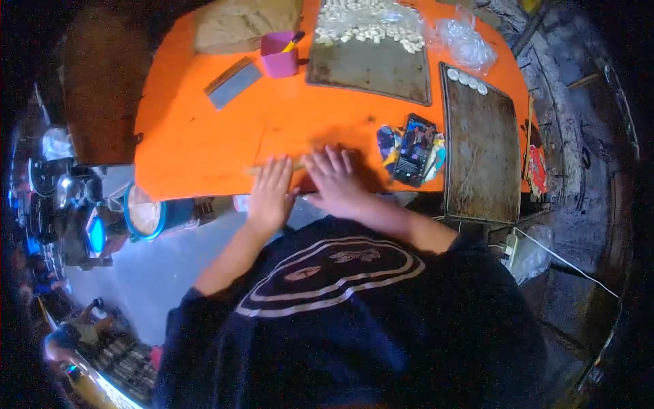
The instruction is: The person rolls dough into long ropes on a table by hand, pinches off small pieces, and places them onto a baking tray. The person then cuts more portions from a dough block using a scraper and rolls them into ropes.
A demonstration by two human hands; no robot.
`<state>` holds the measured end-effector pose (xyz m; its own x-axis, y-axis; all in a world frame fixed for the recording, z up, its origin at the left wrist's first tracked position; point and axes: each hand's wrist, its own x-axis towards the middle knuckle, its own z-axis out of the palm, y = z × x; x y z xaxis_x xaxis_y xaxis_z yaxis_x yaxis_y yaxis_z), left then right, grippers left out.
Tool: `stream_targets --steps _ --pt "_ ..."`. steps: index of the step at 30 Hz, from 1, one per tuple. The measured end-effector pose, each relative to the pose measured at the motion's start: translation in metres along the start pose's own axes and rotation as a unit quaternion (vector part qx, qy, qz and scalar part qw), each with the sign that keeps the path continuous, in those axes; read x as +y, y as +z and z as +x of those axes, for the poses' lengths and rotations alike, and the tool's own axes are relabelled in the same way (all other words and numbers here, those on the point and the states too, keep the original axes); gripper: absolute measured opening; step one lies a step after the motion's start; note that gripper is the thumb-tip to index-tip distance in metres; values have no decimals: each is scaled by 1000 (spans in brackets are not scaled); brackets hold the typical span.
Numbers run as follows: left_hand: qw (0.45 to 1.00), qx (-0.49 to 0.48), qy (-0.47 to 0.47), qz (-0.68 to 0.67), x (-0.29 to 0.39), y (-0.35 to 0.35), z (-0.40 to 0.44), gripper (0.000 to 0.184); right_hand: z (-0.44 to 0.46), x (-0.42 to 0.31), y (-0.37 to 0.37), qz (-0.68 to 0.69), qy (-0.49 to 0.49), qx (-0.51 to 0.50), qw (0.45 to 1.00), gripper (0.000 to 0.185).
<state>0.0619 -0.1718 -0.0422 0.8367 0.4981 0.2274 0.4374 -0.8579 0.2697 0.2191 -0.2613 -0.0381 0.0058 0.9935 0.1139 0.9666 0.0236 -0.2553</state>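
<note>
Near the front edge of the orange table point(204, 136), my left hand point(271, 191) lies flat with its fingers stretched out over a thin, light brown strip point(253, 170). Beside it on the right, my right hand point(335, 180) is also spread, its fingers pointing away from me over the strip's other end. One end of the strip sticks out left of my left hand, and a short piece shows between the hands. The rest of it is hidden under my fingers. Neither hand is closed round anything.
A phone point(413, 150) lies on a colourful cloth right of my hands. Farther right is a metal tray point(480, 150) with several white rounds. Behind are another tray point(371, 68) with many pale pieces, a pink container point(279, 58), a scraper point(235, 86) and a plastic bag point(466, 44).
</note>
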Motion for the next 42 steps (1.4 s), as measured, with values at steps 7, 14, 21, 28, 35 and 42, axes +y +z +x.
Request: stream_targets --steps 7,14,21,28,35,42 --pt "999 -18 -28 33 -56 21 56 53 83 8 46 -23 23 55 998 70" --pt "995 67 32 73 -90 22 78 54 93 11 38 -62 70 118 989 72" --pt "991 -55 -54 106 -11 -13 -7 57 7 2 -5 22 -45 -33 998 67" --pt "996 -9 -84 32 -22 25 76 51 48 68 20 -133 7 70 989 58" --pt "991 57 -80 90 -31 40 71 50 41 63 10 -102 1 53 993 57" --pt "1000 -3 -16 12 -39 1 -9 55 9 -7 5 -77 -42 12 996 59"
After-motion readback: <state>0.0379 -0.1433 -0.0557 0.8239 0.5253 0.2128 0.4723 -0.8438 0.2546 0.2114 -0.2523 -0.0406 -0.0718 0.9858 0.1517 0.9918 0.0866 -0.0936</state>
